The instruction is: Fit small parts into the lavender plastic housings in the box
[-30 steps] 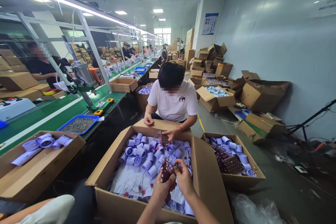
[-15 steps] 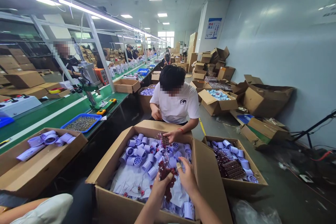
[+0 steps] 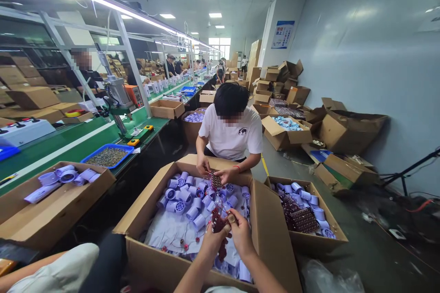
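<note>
My left hand [image 3: 213, 241] is closed around a dark red circuit board panel [image 3: 217, 220] with small white parts and thin wires on it. Against the panel's right edge, the fingers of my right hand [image 3: 239, 233] are pinched together; what lies between them is too small to make out. Both hands are over a large open cardboard box [image 3: 165, 263]. Lilac plastic cylinders [image 3: 192, 213] fill its far half, above a white sheet [image 3: 160, 233]. Several small red round pieces with wires [image 3: 186, 246] lie on the sheet.
Opposite me, a co-worker [image 3: 230, 132] holds another brown panel [image 3: 216, 178] over the same box. A smaller box [image 3: 318, 240] at right holds cylinders and panels. At left are a long carton [image 3: 62, 213], a blue tray [image 3: 109, 155] of small parts and a bench press [image 3: 117, 96].
My right hand moved off the panel with fingers spread, then came back to it and pinched again. The co-worker's free hand has reached the panel they hold. The view shifted slightly.
</note>
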A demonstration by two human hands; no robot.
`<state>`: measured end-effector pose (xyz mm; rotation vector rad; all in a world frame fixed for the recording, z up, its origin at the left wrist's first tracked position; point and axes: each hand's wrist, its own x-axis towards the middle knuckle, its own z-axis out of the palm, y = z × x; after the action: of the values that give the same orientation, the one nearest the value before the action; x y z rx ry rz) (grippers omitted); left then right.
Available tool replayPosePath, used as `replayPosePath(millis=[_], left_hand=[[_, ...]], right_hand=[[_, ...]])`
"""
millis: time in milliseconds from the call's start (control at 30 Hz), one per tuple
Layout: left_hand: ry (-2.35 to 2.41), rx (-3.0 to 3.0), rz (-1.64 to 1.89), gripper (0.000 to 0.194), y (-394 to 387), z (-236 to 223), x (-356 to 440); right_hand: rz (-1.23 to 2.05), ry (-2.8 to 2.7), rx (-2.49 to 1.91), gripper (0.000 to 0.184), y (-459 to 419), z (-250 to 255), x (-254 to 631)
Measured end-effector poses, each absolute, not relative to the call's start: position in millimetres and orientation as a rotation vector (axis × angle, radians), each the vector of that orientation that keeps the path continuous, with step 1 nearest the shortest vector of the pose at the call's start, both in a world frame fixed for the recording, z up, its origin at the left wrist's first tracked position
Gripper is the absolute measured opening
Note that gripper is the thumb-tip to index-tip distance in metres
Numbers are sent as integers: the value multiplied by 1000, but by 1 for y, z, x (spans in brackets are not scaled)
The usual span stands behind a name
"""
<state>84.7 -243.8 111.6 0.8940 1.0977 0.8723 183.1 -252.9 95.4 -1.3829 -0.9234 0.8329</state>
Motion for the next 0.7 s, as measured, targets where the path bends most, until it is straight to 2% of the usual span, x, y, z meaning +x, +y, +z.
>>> replayPosePath(millis=[100,167,400,533,700], left_hand=[[1105,864,910,40,-244,110,91],[1119,817,927,40,-245,107,95],[1145,759,926,39,-241,99,100],[1178,778,870,40,-230,96,95],[1214,783,734,37,-218,93,77]], right_hand=[[618,-1050,-1453,31,-256,96,182],[494,-1130,-1471,27,-257,95,183],[313,-1361,-1388,32,-256,76,186],[299,-1216,-1469,29,-247,78,193],[370,-994,-1554,34,-232,89,212]])
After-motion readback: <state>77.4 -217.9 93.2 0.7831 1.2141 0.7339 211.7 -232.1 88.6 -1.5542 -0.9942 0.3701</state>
